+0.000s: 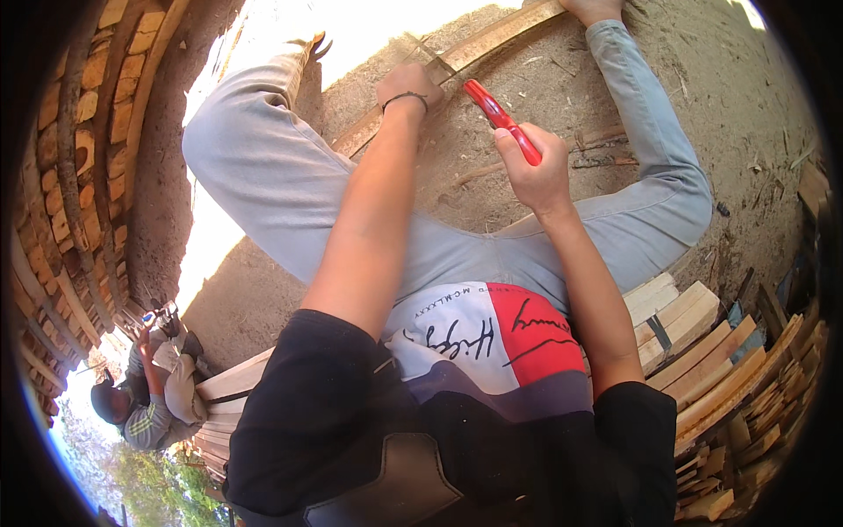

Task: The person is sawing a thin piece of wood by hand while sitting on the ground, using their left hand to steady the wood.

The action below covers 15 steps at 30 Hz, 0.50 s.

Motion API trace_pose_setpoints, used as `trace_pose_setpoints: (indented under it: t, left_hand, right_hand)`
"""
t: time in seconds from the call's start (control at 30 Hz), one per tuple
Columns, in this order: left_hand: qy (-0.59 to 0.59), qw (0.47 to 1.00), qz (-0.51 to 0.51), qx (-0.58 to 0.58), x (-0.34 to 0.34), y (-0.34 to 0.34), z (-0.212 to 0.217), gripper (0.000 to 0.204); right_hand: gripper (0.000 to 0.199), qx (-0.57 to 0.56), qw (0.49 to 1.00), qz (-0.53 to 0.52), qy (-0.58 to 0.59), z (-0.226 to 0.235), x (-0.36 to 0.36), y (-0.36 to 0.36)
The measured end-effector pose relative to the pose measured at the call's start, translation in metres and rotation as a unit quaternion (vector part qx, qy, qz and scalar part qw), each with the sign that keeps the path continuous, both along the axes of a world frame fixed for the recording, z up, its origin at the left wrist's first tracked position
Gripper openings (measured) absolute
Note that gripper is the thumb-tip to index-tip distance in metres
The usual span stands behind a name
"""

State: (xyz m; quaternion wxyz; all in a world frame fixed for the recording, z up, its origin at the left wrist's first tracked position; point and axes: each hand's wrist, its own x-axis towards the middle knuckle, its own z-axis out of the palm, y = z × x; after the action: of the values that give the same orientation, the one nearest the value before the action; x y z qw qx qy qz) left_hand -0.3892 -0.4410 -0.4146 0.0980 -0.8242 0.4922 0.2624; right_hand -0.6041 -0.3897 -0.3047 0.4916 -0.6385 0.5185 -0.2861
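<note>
My left hand (408,86), with a dark cord round its wrist, is closed over a long wooden strip (496,37) that slants across the ground. Its fingertips are hidden. Just past its knuckles, a thin dark edge crosses the strip; I cannot make out what it is. Held in my right hand (534,171) is a glossy red-handled tool (488,104), its thumb lying along the handle. The tool points up and left, toward the strip, apart from my left hand; its working end cannot be made out. My foot (593,9) rests at the strip's far end.
Sandy ground (527,88) with wood chips and thin sticks lies between my bent legs. Stacked boards (702,351) rise at the lower right, and a tall timber pile (88,149) stands at the left. Another person (158,395) sits at the lower left.
</note>
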Motion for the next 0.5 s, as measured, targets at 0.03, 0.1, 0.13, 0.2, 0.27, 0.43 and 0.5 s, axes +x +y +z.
trace_pose_setpoints:
  t: [0.03, 0.1, 0.13, 0.2, 0.27, 0.43, 0.5]
  left_hand:
    - [-0.002, 1.000, -0.002, -0.010, 0.000, 0.000, -0.001, 0.034]
    - [0.004, 1.000, 0.010, 0.015, 0.007, -0.002, -0.002, 0.034]
    - [0.010, 0.999, 0.016, 0.034, 0.008, 0.003, -0.004, 0.034]
    - [0.011, 0.998, 0.022, 0.057, 0.008, 0.002, -0.003, 0.034]
    - [0.006, 0.998, 0.009, 0.054, 0.004, -0.001, -0.004, 0.034]
    - [-0.033, 0.999, 0.006, 0.030, 0.013, -0.004, -0.016, 0.035]
    - [-0.026, 0.999, -0.008, 0.040, 0.015, -0.006, -0.014, 0.036]
  right_hand:
    - [0.031, 0.000, 1.000, 0.008, 0.008, 0.003, -0.011, 0.002]
    - [0.030, 0.024, 0.999, 0.020, 0.011, 0.029, -0.035, 0.020]
    - [0.030, 0.036, 0.999, 0.020, 0.018, 0.041, -0.049, 0.032]
    - [0.030, 0.053, 0.998, 0.027, 0.030, 0.058, -0.071, 0.043]
    - [0.030, 0.057, 0.998, 0.027, 0.031, 0.067, -0.074, 0.045]
    - [0.030, 0.088, 0.996, 0.013, 0.013, 0.075, -0.064, 0.028]
    - [0.030, 0.099, 0.995, -0.005, -0.011, 0.072, -0.062, 0.022]
